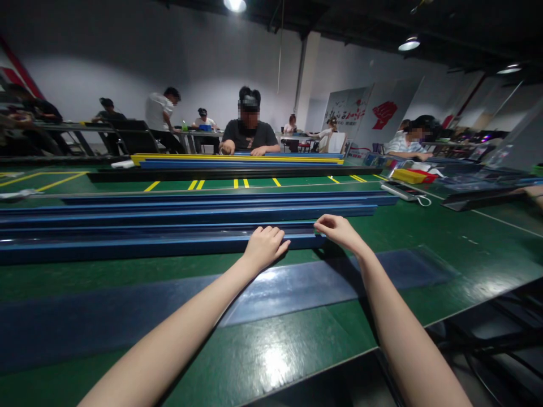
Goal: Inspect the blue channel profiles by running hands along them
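Left hand (265, 247) lay palm down, fingers loosely spread, on the nearest blue rail (127, 247), which ran lengthwise from frame left to right of centre, where the nearer right hand (335, 229) curled, its grip unclear

Gry wall (199, 53), dk ceiling (356, 17)

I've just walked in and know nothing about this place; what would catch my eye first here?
Probably the two bare arms reaching over the green table, with the left hand on the nearest long blue strip and the right hand at its right end. A shiny see-through sheet lies in front of that strip. Farther back, a red fist stands out on a panel at upper right.
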Motion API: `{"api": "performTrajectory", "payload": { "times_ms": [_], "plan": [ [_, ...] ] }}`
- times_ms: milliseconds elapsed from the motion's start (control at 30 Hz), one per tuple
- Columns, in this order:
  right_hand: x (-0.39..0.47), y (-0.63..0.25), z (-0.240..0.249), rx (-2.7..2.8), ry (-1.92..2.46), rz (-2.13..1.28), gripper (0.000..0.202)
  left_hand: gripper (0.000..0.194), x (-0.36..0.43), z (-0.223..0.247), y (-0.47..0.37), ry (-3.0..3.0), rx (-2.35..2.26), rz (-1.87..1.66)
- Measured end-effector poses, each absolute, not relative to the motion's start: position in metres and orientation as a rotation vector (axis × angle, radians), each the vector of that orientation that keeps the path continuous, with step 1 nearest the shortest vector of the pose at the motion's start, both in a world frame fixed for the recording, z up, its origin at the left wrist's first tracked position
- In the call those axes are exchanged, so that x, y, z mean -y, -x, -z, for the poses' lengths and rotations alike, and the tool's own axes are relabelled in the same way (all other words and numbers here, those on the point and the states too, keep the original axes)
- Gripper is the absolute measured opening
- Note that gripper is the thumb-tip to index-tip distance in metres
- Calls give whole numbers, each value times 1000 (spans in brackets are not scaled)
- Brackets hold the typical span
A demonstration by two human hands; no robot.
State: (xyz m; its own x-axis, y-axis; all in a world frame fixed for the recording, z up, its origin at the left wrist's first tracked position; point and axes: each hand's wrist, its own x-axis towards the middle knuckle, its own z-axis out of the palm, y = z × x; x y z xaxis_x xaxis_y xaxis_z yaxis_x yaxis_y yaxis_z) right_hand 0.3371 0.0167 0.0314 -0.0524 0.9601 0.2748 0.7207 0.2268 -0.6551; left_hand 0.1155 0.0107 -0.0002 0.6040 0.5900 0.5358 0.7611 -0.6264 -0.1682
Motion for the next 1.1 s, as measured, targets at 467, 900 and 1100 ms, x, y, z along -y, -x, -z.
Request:
{"api": "performTrajectory", "payload": {
  "times_ms": [467, 900, 1100],
  "plan": [
    [-6, -298, -24, 2271, 1404, -143, 15, 7, -19, -27, -105, 2868, 1251, 669],
    [-6, -287, -18, 2360, 1219, 4, 8, 7, -27, -42, -93, 3097, 1316, 657],
    [-5, -289, -23, 2424, 1264, 57, 3, 8, -21, -47, -89, 2981, 1271, 483]
  ]
}}
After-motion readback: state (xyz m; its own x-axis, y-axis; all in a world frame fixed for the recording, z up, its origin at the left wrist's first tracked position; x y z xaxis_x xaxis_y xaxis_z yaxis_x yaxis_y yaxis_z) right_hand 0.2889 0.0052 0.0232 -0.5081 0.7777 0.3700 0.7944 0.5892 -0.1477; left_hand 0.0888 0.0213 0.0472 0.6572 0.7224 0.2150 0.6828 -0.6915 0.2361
